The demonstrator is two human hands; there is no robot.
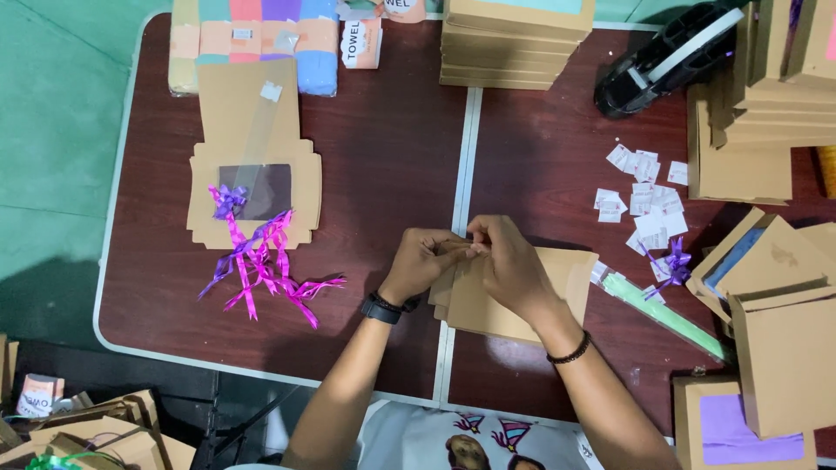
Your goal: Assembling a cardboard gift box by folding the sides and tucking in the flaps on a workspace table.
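Both hands meet at the table's middle over a flat brown cardboard box blank (557,278). My left hand (421,261) pinches the blank's upper left edge, a dark watch on its wrist. My right hand (509,261), with a black bead bracelet, grips the same edge beside it, fingertips touching the left hand's. The part of the blank under the hands is hidden.
An unfolded window box (252,187) with purple and pink ribbon bows (261,261) lies at left. Pastel towels (252,39) and stacked flat boxes (514,43) sit at the back. A black tape dispenser (662,61), small paper slips (644,196), a green strip (666,313) and open boxes (775,348) crowd the right.
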